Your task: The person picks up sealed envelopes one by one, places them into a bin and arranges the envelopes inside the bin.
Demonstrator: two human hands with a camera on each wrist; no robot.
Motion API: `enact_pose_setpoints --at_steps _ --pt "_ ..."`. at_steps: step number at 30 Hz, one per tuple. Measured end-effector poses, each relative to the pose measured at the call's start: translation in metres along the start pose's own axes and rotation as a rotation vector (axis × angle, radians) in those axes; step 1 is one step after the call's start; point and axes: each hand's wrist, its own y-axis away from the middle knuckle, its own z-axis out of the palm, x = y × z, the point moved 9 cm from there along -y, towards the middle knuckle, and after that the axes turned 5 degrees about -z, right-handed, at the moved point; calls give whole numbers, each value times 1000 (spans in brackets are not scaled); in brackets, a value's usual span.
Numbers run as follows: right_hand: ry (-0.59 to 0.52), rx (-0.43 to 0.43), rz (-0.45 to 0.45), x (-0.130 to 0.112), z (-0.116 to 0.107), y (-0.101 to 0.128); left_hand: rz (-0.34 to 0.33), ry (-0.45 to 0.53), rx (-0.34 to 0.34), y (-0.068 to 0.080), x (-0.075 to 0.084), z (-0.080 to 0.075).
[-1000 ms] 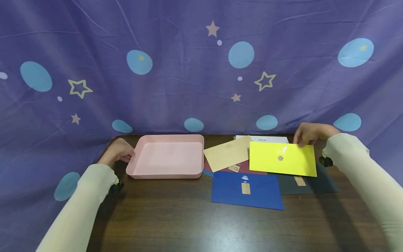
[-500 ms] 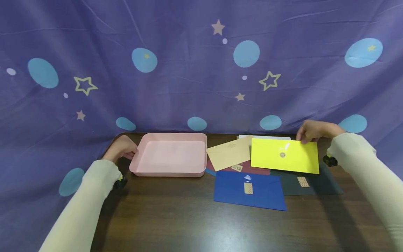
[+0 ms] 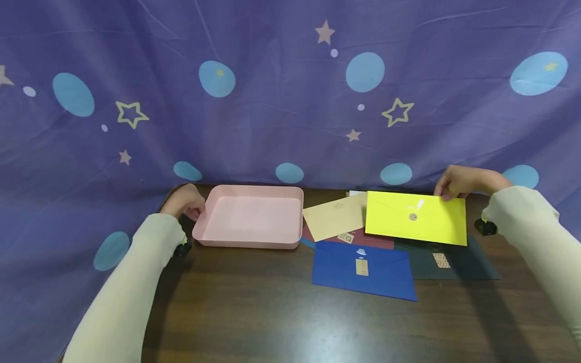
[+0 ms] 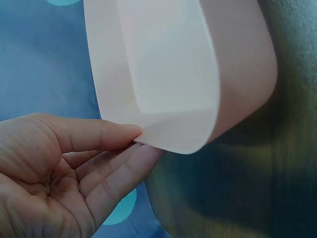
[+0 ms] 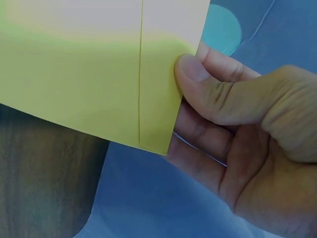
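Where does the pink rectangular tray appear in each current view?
Head: the pink rectangular tray is just left of centre.
Left wrist: upper middle, cut off by the top edge; the left hand pinches its rim.
Right wrist: not in it.
Shared landmark: blue-purple cloth with light-blue spots.

1. No words or numbers could be read in any view.
2. The yellow envelope (image 3: 408, 231) bore a small round sticker (image 3: 413, 217); its print was too small to make out.
3. The blue envelope (image 3: 336, 272) carried a pale hat emblem (image 3: 361, 251), and below that a rectangular patterned label (image 3: 361, 267).
4. On the dark green envelope (image 3: 463, 272) was a similar patterned label (image 3: 441, 260).
5. The dark red envelope (image 3: 374, 239) showed a pale label (image 3: 346, 237) with a dark-outlined mark, its lettering illegible.
6. The cream envelope (image 3: 333, 222) had faint print (image 3: 339, 205), also unreadable.
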Motion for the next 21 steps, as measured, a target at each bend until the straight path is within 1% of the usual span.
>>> enact_pose_setpoints --at_steps 3,5,9,15,17,21 --pt "-4 9 -10 -6 -4 0 2 -3 -8 -1 1 0" --pt "-1 15 -25 -11 -7 -1 10 22 -31 0 1 1" --pt "-2 31 -45 -24 -16 -3 48 73 -76 5 1 2" --pt "-26 51 -54 -47 -30 -6 80 100 -94 12 3 0" --pt "-44 63 -46 -54 -33 -6 85 109 -102 12 3 0" --pt "-61 98 -65 -67 -39 -9 93 121 -123 12 2 2"
